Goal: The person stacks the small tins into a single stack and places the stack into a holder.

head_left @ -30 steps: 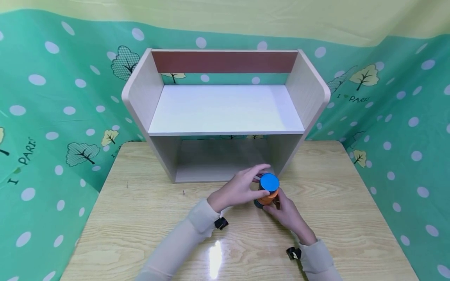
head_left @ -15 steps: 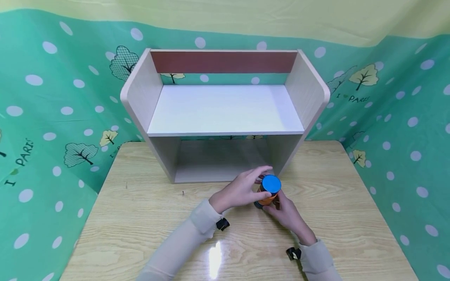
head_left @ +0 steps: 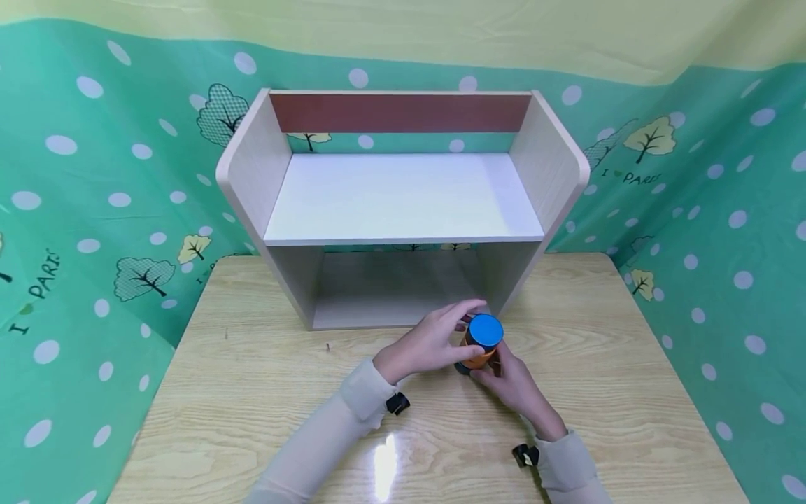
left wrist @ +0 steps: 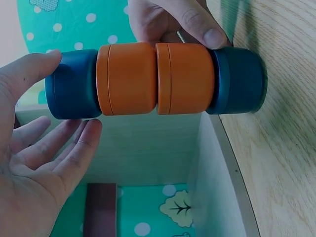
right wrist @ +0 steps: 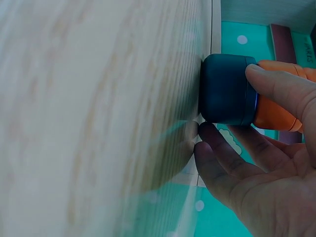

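A stack of small round tins stands upright on the table in front of the shelf unit's right side. A blue tin (left wrist: 74, 84) tops it, two orange tins (left wrist: 129, 79) (left wrist: 185, 79) form its middle, and a dark blue tin (right wrist: 227, 89) is the base. My left hand (head_left: 428, 341) holds the top tin, thumb on one side and fingertips at the other. Low on the stack, my right hand (head_left: 516, 381) holds the bottom tin, its thumb near the seam with the orange and its fingers along the far side by the tabletop.
A two-level shelf unit (head_left: 403, 199) with a brown back strip (head_left: 403, 112) stands at the back of the wooden table (head_left: 252, 420). Its right side panel is close behind the stack. Green dotted cloth (head_left: 724, 210) hangs around the table.
The top blue tin has shifted slightly right, lining up more with the tins below, and the left hand moved with it. The right hand has stayed in place.
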A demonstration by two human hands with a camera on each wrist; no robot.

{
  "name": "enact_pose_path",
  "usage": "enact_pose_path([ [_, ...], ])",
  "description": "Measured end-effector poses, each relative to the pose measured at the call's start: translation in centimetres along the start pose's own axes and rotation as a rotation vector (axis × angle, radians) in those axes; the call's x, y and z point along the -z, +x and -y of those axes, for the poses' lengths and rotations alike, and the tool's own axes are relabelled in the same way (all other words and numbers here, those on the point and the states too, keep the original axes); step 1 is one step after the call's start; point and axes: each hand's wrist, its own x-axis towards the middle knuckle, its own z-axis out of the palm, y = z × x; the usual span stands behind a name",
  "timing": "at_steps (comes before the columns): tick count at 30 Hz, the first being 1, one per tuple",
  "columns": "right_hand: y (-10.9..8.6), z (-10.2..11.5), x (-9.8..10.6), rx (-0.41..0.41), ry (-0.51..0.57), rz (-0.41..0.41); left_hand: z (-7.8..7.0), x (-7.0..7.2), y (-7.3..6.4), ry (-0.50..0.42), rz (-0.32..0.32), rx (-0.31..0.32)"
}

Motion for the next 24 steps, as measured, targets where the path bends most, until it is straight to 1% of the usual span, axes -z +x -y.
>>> enact_pose_path([
  [4,0.0,0.0,0.0,0.000,0.009,0.003,0.1,0.0,-0.2,-0.001,0.001,0.002],
  [8,0.0,0.1,-0.1,-0.016,0.007,0.002,0.4,0.0,-0.5,0.000,-0.005,0.025],
  [13,0.0,0.1,-0.1,-0.023,-0.009,-0.007,0.9,-0.2,-0.9,-0.011,-0.012,0.062],
  [19,0.0,0.1,-0.1,-0.013,-0.006,-0.018,1.7,-0.5,-1.8,-0.072,-0.013,0.127],
  [24,0.0,0.2,-0.2,-0.009,-0.029,-0.026,2.4,-0.8,-2.7,-0.070,-0.024,0.158],
])
